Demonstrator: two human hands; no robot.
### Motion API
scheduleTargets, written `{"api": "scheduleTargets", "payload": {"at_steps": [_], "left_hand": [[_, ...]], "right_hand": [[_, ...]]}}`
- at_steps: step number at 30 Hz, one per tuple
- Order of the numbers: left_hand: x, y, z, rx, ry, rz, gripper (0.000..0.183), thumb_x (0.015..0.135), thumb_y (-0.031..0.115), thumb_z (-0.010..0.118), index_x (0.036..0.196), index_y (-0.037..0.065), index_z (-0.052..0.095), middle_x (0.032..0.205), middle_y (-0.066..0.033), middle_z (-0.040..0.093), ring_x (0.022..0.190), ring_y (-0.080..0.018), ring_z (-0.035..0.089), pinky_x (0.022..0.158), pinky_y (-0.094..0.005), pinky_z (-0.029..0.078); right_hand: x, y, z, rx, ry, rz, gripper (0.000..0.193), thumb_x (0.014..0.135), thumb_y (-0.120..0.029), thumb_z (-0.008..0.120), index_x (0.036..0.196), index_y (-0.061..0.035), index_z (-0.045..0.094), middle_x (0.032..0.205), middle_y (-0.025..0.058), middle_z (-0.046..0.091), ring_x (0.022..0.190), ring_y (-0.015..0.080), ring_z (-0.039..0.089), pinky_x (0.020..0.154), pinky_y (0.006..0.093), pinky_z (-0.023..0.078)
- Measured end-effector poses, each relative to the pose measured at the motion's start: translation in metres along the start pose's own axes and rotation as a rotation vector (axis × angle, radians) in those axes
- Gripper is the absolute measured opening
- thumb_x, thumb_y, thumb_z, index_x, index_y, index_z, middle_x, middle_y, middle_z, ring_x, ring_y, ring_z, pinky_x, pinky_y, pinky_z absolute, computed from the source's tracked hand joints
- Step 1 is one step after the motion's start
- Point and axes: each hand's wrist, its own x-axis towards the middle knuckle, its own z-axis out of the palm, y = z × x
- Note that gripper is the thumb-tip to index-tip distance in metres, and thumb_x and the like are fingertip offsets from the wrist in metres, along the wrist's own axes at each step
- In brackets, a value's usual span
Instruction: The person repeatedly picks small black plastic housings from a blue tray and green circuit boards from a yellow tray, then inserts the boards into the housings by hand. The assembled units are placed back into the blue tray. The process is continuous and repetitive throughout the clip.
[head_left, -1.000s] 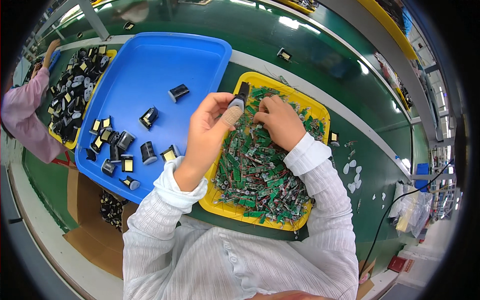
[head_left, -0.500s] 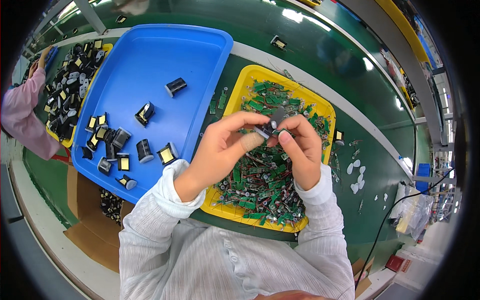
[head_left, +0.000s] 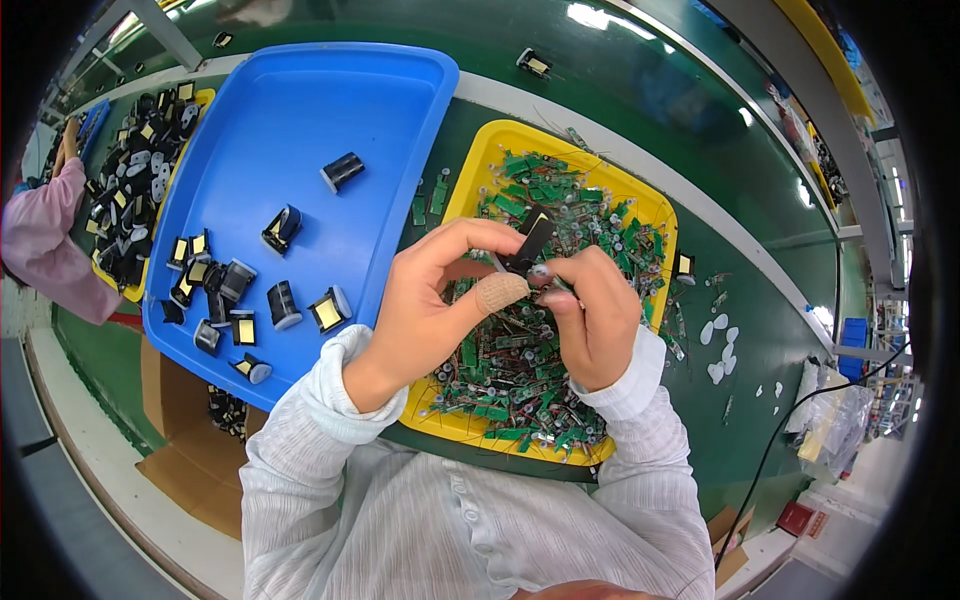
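Over the yellow tray of green circuit boards, my left hand is closed on a black plastic housing with a pale yellow strip on its face. A tan bandage wraps the left thumb. My right hand is closed too, with thumb and index finger pinched at the housing's lower end. By those fingertips shows a small round grey part; whether it is fixed to the housing I cannot tell. Inside the yellow tray lies a heap of small green circuit boards with thin wires.
Left of my hands, a blue tray bears several black housings. Beyond it, a person in a pink sleeve is beside another heaped tray. White oval pieces lie at the right. An open cardboard box stands below the blue tray.
The black housing has turned in my left hand, so its yellow strip now shows. My right fingers have shifted slightly left and down around it. The view has moved a little.
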Motion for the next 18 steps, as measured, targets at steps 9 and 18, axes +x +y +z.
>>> {"api": "scheduleTargets", "payload": {"at_steps": [9, 18], "left_hand": [[0.0022, 0.0031, 0.0005, 0.127, -0.010, 0.118, 0.026, 0.075, 0.007, 0.068, 0.099, 0.001, 0.060, 0.106, -0.0119, 0.058, 0.098, -0.0204, 0.058, 0.081, -0.0306, 0.049], [0.0023, 0.0039, 0.0003, 0.227, 0.008, 0.165, 0.024, 0.073, 0.007, 0.068, 0.096, 0.000, 0.061, 0.103, -0.0129, 0.059, 0.096, -0.0212, 0.059, 0.080, -0.0299, 0.049]], "right_hand": [[-0.0043, -0.0014, 0.0034, 0.042, -0.033, 0.102, 0.010, 0.078, -0.007, 0.061, 0.083, -0.0002, 0.056, 0.069, 0.0108, 0.051, 0.061, 0.0281, 0.052, 0.055, 0.0347, 0.042], [-0.0006, -0.0027, 0.0038, -0.050, -0.045, 0.043, 0.009, 0.078, -0.007, 0.060, 0.082, -0.0002, 0.056, 0.069, 0.0122, 0.052, 0.062, 0.0296, 0.053, 0.055, 0.0363, 0.042]]}}
